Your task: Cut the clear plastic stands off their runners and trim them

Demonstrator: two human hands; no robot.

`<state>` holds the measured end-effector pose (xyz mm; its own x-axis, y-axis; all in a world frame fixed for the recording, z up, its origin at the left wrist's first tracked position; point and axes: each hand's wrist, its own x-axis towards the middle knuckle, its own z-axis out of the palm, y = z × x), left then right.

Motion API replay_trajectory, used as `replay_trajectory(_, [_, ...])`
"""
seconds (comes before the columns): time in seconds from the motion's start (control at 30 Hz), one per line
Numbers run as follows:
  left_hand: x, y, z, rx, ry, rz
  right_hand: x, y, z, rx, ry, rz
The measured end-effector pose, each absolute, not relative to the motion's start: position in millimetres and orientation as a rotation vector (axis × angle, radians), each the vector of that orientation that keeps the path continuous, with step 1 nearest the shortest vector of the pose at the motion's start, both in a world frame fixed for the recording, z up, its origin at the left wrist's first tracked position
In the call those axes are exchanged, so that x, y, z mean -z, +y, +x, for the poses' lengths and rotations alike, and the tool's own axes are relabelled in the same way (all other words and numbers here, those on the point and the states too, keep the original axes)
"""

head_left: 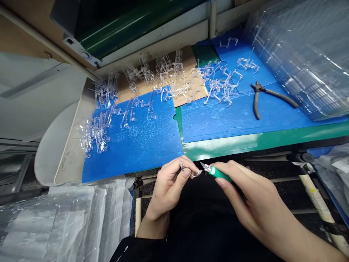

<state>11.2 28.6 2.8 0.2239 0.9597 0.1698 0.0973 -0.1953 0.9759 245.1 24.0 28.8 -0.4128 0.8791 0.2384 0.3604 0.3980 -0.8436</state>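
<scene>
Just off the front edge of the bench, my left hand pinches a small clear plastic part between thumb and fingers; much of the part is hidden by them. My right hand is wrapped round a utility knife with a green handle. Its bare blade points left and up, close to the clear part; whether the two touch I cannot tell. Beyond my hands, several clear plastic pieces lie in rows on a blue sheet. A tangle of clear sprue-like frames sits further right.
Nippers with dark handles rest opened on the right blue sheet. A stack of clear plastic trays stands at the far right. Brown cardboard lies under some pieces. Wrapped packs are at lower left; a green machine overhangs the back.
</scene>
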Motion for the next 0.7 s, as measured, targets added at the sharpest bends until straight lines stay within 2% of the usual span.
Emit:
replay_trajectory(0.33, [-3.5, 25.4, 12.9, -1.074, 0.97, 1.55, -29.9, 29.3, 246.3, -0.855, -1.928, -1.054])
replay_trajectory(0.7, [2.9, 21.3, 8.6, -1.042, 0.832, 1.339, -27.3, 33.0, 245.8, -1.096, -2.043, -0.918])
